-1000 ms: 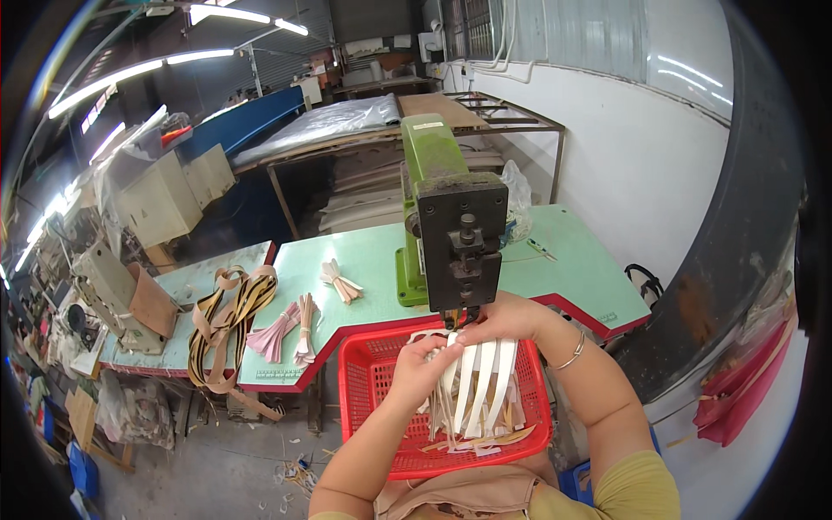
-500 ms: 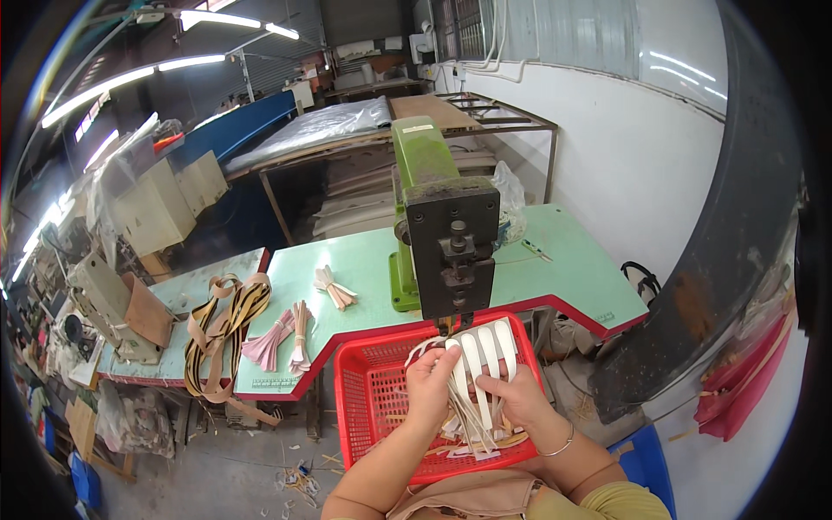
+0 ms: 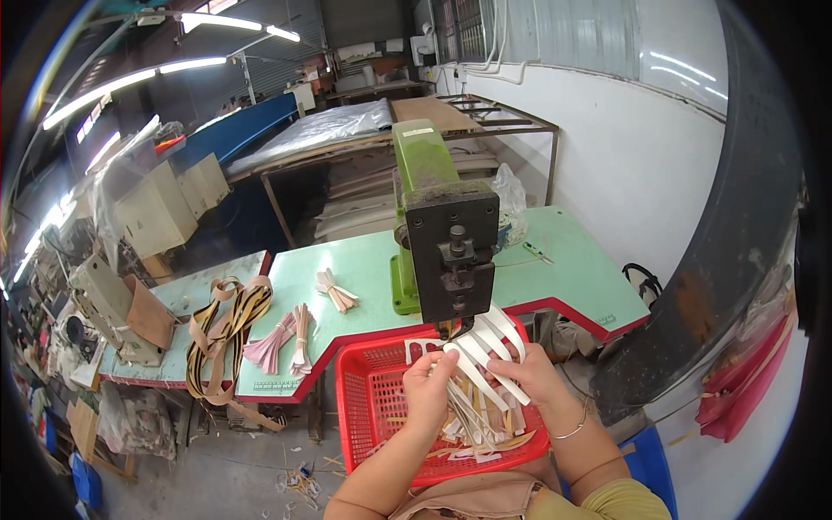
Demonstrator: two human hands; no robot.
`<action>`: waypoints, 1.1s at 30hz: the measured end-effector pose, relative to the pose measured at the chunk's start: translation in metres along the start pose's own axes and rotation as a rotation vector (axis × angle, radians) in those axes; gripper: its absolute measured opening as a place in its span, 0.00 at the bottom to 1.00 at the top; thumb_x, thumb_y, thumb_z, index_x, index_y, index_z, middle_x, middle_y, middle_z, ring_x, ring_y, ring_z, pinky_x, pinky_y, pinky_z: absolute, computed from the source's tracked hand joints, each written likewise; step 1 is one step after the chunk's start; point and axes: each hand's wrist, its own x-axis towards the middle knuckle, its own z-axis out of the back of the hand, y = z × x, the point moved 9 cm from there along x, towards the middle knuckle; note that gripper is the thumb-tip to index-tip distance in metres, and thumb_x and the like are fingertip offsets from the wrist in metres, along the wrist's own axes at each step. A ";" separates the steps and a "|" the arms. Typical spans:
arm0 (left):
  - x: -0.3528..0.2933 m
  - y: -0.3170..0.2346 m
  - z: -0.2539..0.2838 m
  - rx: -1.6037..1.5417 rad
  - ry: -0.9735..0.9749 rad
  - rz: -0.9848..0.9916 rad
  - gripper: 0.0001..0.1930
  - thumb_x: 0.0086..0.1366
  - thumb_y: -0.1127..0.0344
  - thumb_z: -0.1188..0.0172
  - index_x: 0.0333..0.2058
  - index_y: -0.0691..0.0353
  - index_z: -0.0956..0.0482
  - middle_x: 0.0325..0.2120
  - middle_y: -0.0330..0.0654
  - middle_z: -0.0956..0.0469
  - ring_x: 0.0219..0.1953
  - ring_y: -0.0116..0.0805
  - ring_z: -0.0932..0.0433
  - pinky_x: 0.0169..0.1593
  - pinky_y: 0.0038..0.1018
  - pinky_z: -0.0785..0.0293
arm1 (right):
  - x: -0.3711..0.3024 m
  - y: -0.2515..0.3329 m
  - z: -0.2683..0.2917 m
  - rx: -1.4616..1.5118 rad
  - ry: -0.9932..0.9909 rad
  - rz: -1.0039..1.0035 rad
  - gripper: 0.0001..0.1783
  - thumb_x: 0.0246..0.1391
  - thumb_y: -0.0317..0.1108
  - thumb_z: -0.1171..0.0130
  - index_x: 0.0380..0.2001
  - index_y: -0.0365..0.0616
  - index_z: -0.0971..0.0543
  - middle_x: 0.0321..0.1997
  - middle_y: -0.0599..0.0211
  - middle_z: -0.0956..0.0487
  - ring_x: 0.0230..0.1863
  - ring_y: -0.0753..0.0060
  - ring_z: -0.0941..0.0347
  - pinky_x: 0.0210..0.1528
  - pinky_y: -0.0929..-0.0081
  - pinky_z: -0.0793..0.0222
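Note:
Several white strips with rounded ends (image 3: 475, 351) fan out below the black head (image 3: 451, 251) of a green machine. Closed at the fingertips, my left hand (image 3: 425, 392) pinches the strips near their rounded ends, just beneath the head. My right hand (image 3: 539, 378) grips the same strips farther right, its thumb across them. Under both hands sits a red plastic basket (image 3: 350, 416) with slotted sides. Loose white and tan strip scraps (image 3: 475, 433) lie in it. The machine's tip is partly hidden behind the strips.
On the green tabletop (image 3: 364, 269) lie pink strips (image 3: 272, 347), a tan bundle (image 3: 301, 347) and a pale bundle (image 3: 334, 290). Striped bands (image 3: 217, 338) hang over its left part. A thread snipper (image 3: 537, 252) is at the right. A dark pillar (image 3: 693, 277) stands beyond.
My right hand has shifted right and slightly up. The strips have turned with it, from nearly upright to slanting, more spread and bent. My left hand stays almost in place.

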 end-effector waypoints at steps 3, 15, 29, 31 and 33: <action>0.000 0.000 0.000 -0.022 -0.008 -0.015 0.06 0.54 0.67 0.42 0.25 0.64 0.25 0.18 0.33 0.29 0.20 0.18 0.34 0.25 0.15 0.39 | 0.002 0.003 -0.002 -0.041 0.030 0.008 0.09 0.43 0.29 0.42 0.29 0.35 0.25 0.25 0.65 0.24 0.26 0.77 0.28 0.28 0.81 0.32; 0.001 -0.003 -0.004 0.041 -0.003 -0.001 0.07 0.54 0.65 0.42 0.23 0.62 0.28 0.15 0.33 0.31 0.16 0.20 0.35 0.21 0.16 0.39 | 0.013 0.018 0.005 -0.067 0.048 0.000 0.09 0.42 0.29 0.41 0.29 0.37 0.25 0.23 0.68 0.25 0.23 0.81 0.29 0.27 0.84 0.33; 0.001 0.001 0.000 -0.046 -0.017 0.026 0.07 0.54 0.66 0.43 0.22 0.61 0.28 0.15 0.33 0.32 0.16 0.20 0.35 0.21 0.16 0.40 | 0.021 0.022 -0.002 -0.141 0.114 -0.002 0.09 0.42 0.31 0.40 0.28 0.38 0.25 0.21 0.70 0.25 0.22 0.82 0.31 0.24 0.85 0.35; 0.001 0.000 -0.001 -0.040 -0.017 0.012 0.07 0.55 0.66 0.43 0.22 0.61 0.28 0.15 0.33 0.32 0.16 0.20 0.35 0.21 0.16 0.40 | 0.028 0.026 -0.001 -0.156 0.127 0.034 0.10 0.43 0.31 0.40 0.29 0.38 0.25 0.22 0.70 0.25 0.22 0.82 0.30 0.25 0.84 0.35; 0.001 -0.002 -0.002 -0.021 -0.026 0.020 0.07 0.55 0.66 0.43 0.22 0.61 0.28 0.15 0.33 0.31 0.17 0.19 0.35 0.21 0.15 0.41 | 0.034 0.027 0.000 -0.156 0.145 0.015 0.10 0.42 0.31 0.40 0.28 0.37 0.24 0.22 0.69 0.25 0.22 0.82 0.30 0.25 0.85 0.35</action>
